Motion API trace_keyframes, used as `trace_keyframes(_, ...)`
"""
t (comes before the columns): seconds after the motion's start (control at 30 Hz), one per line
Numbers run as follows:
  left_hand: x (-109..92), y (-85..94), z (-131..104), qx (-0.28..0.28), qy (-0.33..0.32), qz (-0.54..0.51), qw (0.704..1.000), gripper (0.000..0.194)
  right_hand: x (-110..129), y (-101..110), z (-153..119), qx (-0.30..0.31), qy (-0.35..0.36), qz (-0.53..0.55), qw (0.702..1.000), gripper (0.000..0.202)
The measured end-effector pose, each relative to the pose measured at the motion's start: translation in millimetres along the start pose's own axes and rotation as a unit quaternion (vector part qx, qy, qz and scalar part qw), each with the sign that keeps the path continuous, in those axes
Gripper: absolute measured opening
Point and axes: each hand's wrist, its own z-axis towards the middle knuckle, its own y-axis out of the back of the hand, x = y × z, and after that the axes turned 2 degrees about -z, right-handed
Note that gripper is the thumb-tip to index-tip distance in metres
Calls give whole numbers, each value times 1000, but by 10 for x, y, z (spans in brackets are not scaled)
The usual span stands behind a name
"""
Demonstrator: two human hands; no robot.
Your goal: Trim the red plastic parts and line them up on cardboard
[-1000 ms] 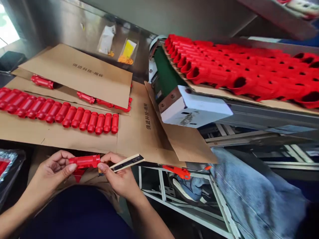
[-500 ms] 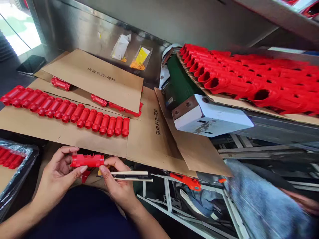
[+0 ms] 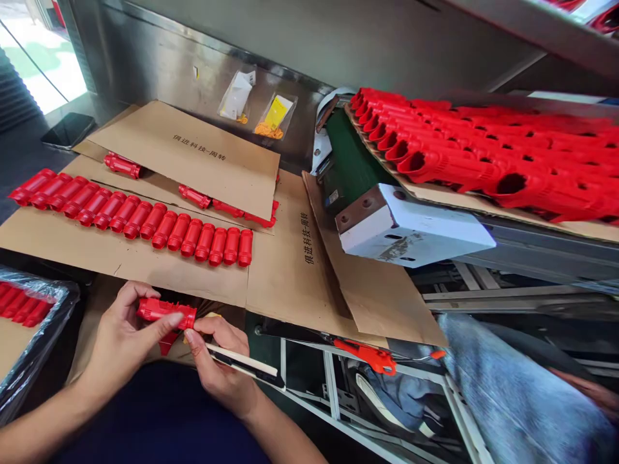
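Tool (image 3: 244, 361) dipped (right hand (image 3: 223, 368)), tube (image 3: 155, 310) in left hand (image 3: 120, 341)

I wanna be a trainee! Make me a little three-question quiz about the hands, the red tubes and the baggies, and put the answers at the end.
1. True or false: the left hand is holding a red tube.

2. Which one holds the cream-and-black tool?
A) the left hand
B) the right hand
C) neither hand

3. Fill in the blank: in the clear bag with the yellow-and-white paper, the little pieces are coloured ____.

Key: 1. true; 2. B; 3. orange
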Motion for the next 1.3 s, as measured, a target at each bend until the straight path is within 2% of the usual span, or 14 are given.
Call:
trace_keyframes(0.07, -15, 0, 16, -8, 26, -40, 999, 38, 3, -8, -11, -6, 12, -15, 1000, 8)
trace_keyframes(0.23, -49, -74, 2, -34, 70, -211, 974, 47, -35, -86, -69, -22, 38, -52, 998, 6)
trace_keyframes(0.33, -75, -135, -19, -20, 107, -241, 964, 48, -66, -108, -72, 16, 72, -39, 996, 8)
trace_keyframes(0.47, -98, -78, 16, 14, 145, -250, 957, 59, -24, 82, -15, 79, 82, -21, 993, 11)
trace_keyframes(0.57, -75, 32, 49, 49, 150, -257, 953, 54, 55, 289, 22, 80, 81, 4, 993, 18)
trace_keyframes(0.63, -50, 79, 51, 69, 161, -262, 949, 50, 90, 354, 24, 76, 93, 34, 992, 27)
trace_keyframes(0.73, -30, 90, 33, 83, 190, -268, 941, 47, 80, 308, 3, 74, 113, 67, 989, 30)
trace_keyframes(0.87, -46, 68, 12, 62, 211, -263, 939, 46, 0, 166, -20, 61, 113, 88, 988, 27)
trace_keyframes(1.0, -79, 59, 12, 54, 206, -249, 945, 53, -30, 122, -2, 71, 128, 92, 985, 30)
trace_keyframes(1.3, -86, 30, 11, 61, 194, -240, 949, 48, -10, 98, 22, 68, 125, 99, 985, 29)
